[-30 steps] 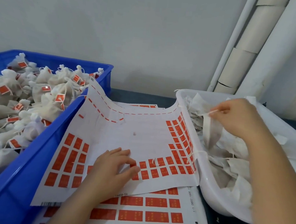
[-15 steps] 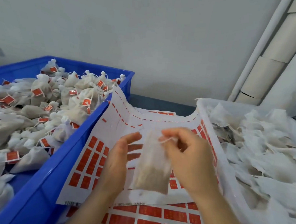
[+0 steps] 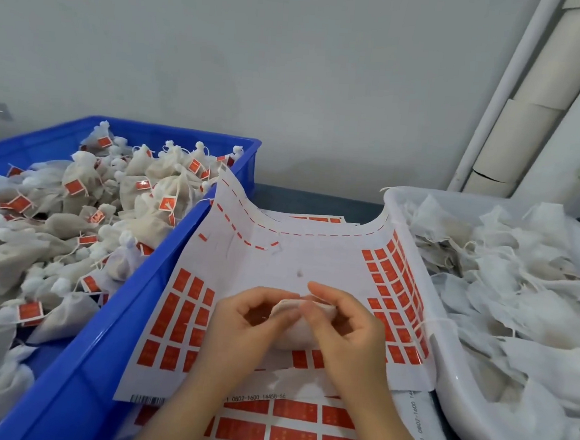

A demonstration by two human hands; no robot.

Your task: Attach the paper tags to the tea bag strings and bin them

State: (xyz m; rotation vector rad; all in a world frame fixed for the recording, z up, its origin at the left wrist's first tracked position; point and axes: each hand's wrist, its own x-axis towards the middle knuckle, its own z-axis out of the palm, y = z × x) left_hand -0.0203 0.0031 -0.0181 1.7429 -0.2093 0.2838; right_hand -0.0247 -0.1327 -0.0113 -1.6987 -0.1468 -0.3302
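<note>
Two hands meet over one tea bag (image 3: 289, 333). The left hand (image 3: 240, 326) curls its fingers round the bag's left side, and the right hand (image 3: 346, 330) pinches its upper edge between thumb and fingertips. The fingertips are blurred, so I cannot tell whether a string or a tag lies between them.

The bag hangs just above a white sticker sheet (image 3: 289, 257), whose middle is stripped bare and which carries blocks of red paper tags (image 3: 186, 312) to the left and right of the hands. The sheet's left edge curls up against the blue bin (image 3: 132, 294) and its right edge against the white basin (image 3: 444, 351). A second sheet (image 3: 297, 437) of red tags lies under it, nearer the person.

The blue bin holds a heap of tied bags with red tags (image 3: 166, 197). The white basin holds a pile of flat untagged bags (image 3: 523, 298) with loose strings. Behind the basin a white pipe (image 3: 496, 97) and a cardboard tube (image 3: 536, 110) lean against the pale wall.
</note>
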